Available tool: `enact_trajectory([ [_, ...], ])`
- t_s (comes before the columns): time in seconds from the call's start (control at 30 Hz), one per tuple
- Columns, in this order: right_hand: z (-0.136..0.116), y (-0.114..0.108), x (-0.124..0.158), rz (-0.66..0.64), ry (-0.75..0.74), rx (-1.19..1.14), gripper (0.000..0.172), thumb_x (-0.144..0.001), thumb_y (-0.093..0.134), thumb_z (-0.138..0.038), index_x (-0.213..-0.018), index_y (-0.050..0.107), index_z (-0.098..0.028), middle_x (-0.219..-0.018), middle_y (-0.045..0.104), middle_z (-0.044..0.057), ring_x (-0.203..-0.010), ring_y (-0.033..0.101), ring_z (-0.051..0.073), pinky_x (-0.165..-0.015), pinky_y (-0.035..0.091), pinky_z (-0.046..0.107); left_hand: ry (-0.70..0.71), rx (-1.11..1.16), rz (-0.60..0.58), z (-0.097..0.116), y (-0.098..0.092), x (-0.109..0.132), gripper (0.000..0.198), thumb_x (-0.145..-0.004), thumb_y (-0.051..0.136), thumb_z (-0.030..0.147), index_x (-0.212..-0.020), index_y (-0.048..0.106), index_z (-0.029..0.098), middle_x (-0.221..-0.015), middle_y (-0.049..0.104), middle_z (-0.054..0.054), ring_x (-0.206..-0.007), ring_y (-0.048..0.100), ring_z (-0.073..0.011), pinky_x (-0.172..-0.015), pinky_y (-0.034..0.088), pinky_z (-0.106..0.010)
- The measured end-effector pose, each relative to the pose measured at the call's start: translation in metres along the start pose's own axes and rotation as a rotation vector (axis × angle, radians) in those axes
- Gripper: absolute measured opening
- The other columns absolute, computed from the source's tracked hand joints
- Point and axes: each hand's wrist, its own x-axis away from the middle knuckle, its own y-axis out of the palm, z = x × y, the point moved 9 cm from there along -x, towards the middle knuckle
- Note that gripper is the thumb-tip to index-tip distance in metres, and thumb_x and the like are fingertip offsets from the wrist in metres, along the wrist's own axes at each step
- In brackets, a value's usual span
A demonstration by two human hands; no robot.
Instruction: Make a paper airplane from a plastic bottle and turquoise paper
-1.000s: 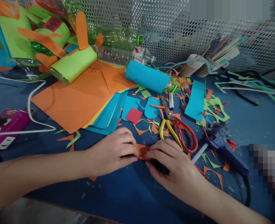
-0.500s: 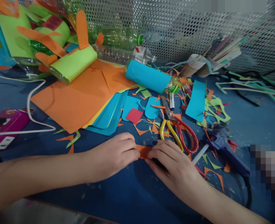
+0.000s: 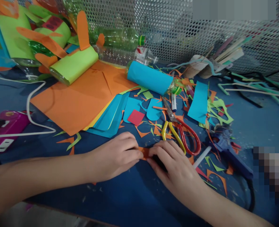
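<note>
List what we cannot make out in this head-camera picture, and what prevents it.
All in the head view:
- Ends of the orange piece: covered by both hands.
- Left side of the purple box: cut off by the left edge.
- Print on the marker: too small.
- Lower end of the cord: hidden behind the right forearm.

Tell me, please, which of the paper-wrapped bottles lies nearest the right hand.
The blue-wrapped bottle with the green cap, beyond the scissors; the green-wrapped ones sit farther from the right hand, leftward.
</note>
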Motion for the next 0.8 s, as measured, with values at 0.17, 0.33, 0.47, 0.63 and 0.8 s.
enact_trajectory([
  [0.17, -0.002, -0.003, 0.001, 0.005, -0.070, -0.060, 0.009, -0.088, 0.051, -0.014, -0.089, 0.058, -0.019, -0.087, 0.062, 0.004, -0.082, 0.055, 0.018, -0.078, 0.048, 0.036, -0.018, 0.041, 0.027, -0.004, -0.001, 0.000, 0.015, -0.090, 0.048, 0.017, -0.095, 0.061, 0.012, -0.094, 0.060, -0.007, -0.094, 0.048, -0.0178, -0.088, 0.041, -0.031],
  [0.33, -0.009, -0.006, 0.002, 0.032, -0.175, 0.002, 0.011, -0.089, 0.050, -0.015, -0.089, 0.061, -0.017, -0.082, 0.065, 0.003, -0.085, 0.058, 0.018, -0.087, 0.049, 0.038, 0.006, 0.024, 0.041, -0.001, -0.004, -0.001, 0.014, -0.090, 0.049, 0.016, -0.093, 0.062, 0.011, -0.087, 0.062, -0.005, -0.088, 0.050, -0.0164, -0.085, 0.042, -0.029],
  [0.47, -0.018, -0.006, 0.005, 0.043, -0.269, 0.144, 0.022, -0.092, 0.042, -0.012, -0.089, 0.064, -0.015, -0.082, 0.068, 0.003, -0.085, 0.060, 0.017, -0.090, 0.050, 0.038, 0.043, 0.000, 0.030, 0.003, -0.003, -0.001, 0.016, -0.090, 0.047, 0.014, -0.091, 0.062, 0.009, -0.084, 0.062, -0.006, -0.083, 0.049, -0.0168, -0.082, 0.042, -0.031],
  [0.63, -0.030, -0.007, 0.011, 0.112, -0.396, 0.304, 0.021, -0.087, 0.047, -0.005, -0.089, 0.066, -0.014, -0.082, 0.069, 0.005, -0.084, 0.061, 0.019, -0.090, 0.050, 0.040, 0.044, -0.030, 0.003, 0.003, 0.000, -0.002, 0.017, -0.091, 0.044, 0.012, -0.091, 0.061, 0.010, -0.085, 0.062, -0.007, -0.083, 0.049, -0.0180, -0.081, 0.042, -0.033],
  [0.8, -0.026, -0.006, 0.004, 0.102, -0.316, 0.312, 0.015, -0.087, 0.050, -0.011, -0.085, 0.064, -0.014, -0.078, 0.066, 0.006, -0.081, 0.062, 0.020, -0.083, 0.053, 0.038, 0.016, -0.013, -0.001, 0.001, 0.001, -0.002, 0.015, -0.091, 0.046, 0.016, -0.090, 0.060, 0.011, -0.086, 0.062, -0.006, -0.085, 0.049, -0.0174, -0.084, 0.042, -0.033],
])
